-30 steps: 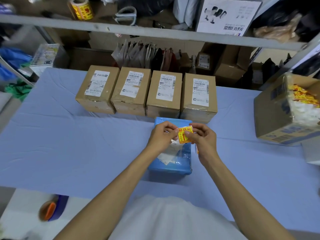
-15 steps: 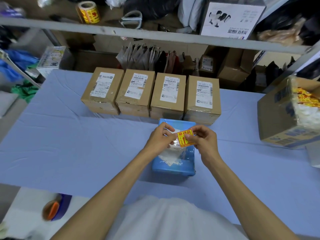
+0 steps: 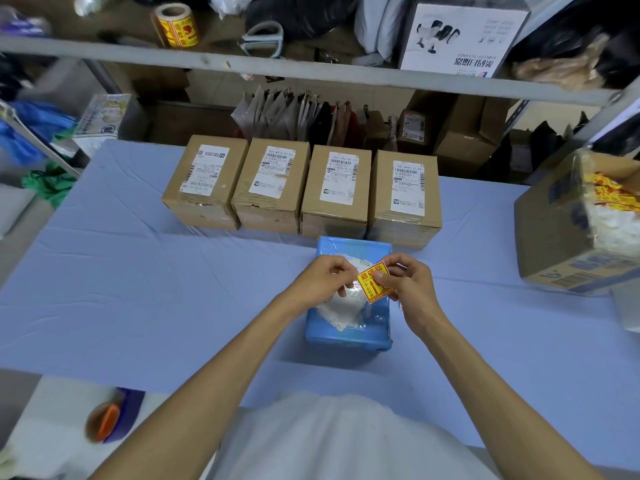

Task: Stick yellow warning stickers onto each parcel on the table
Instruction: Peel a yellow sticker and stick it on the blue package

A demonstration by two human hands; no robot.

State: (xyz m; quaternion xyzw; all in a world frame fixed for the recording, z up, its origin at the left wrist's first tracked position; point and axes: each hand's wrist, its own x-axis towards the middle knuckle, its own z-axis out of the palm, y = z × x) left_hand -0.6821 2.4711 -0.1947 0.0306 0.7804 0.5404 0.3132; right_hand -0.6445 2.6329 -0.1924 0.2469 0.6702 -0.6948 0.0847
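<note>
A pale blue cloth covers the table [image 3: 138,289], with cluttered metal shelving [image 3: 311,72] behind. Beyond the fingertips, four brown parcels [image 3: 336,188] stand in a row touching, each with a white barcode label. Right of the fingers, well apart, an open carton [image 3: 554,237] holds more yellow stickers. The left hand [image 3: 322,282] and right hand [image 3: 412,289] pinch opposite edges of the sticker [image 3: 372,282], yellow with red Chinese characters and an arrow, tilted just above a blue parcel [image 3: 349,336].
</note>
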